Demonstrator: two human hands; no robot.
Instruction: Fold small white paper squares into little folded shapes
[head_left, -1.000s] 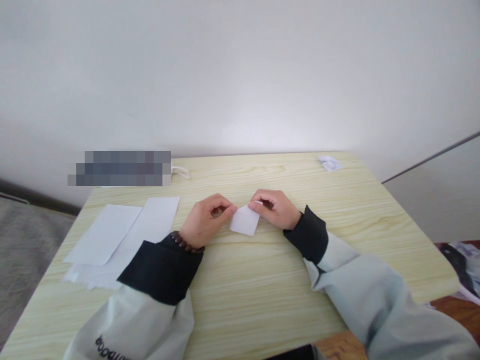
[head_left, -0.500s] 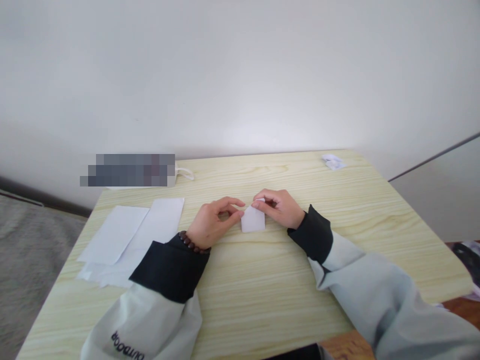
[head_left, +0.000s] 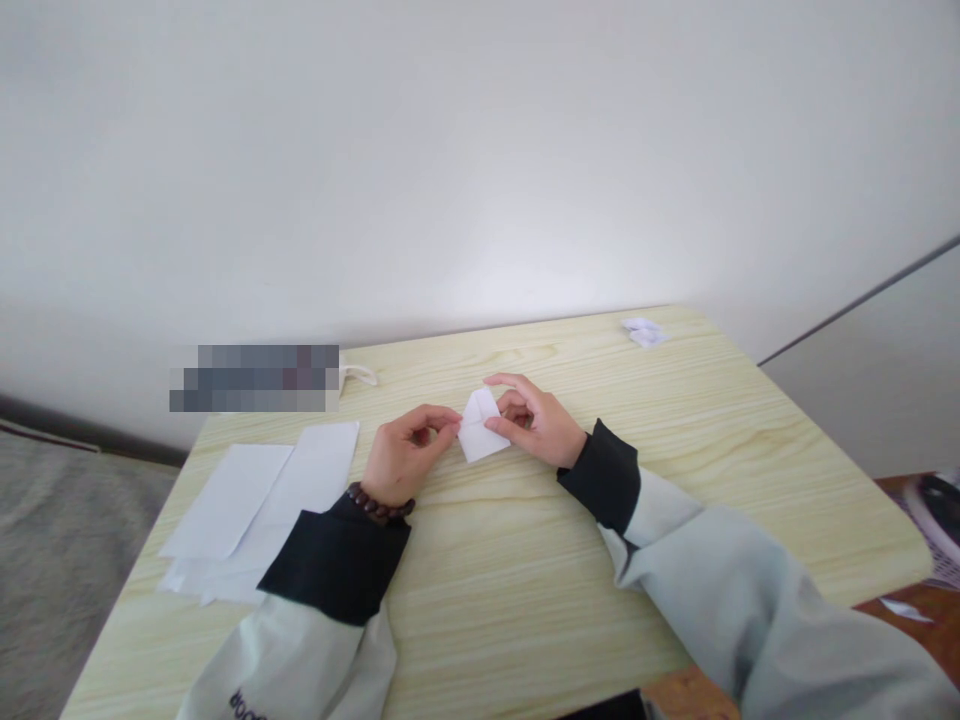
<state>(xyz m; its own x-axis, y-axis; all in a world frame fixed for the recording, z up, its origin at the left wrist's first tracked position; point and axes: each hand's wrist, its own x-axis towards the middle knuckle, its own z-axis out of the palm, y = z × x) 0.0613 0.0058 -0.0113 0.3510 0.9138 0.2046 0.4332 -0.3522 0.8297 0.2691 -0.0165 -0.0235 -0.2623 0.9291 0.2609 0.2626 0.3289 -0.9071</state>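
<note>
A small folded piece of white paper (head_left: 480,432), with a pointed top and crease lines across its face, is held between both hands just above the table. My left hand (head_left: 405,450), with a dark bead bracelet at the wrist, pinches its left edge between thumb and index finger. On the other side my right hand (head_left: 536,420) grips the right edge, thumb in front and fingers behind; its index finger stretches past the top. The fingertips behind the paper are hidden.
White paper sheets (head_left: 232,500) lie overlapping on the table's left. Behind them is a blurred-out object (head_left: 259,380) with a white loop (head_left: 361,374). A folded white paper piece (head_left: 643,332) lies at the far right of the wood-grain table (head_left: 480,600), which meets a white wall (head_left: 480,180).
The small paper has turned and tilted, now showing creased flaps and a pointed top. My right thumb has shifted from its top corner to its right side, and my left fingers now pinch the left edge.
</note>
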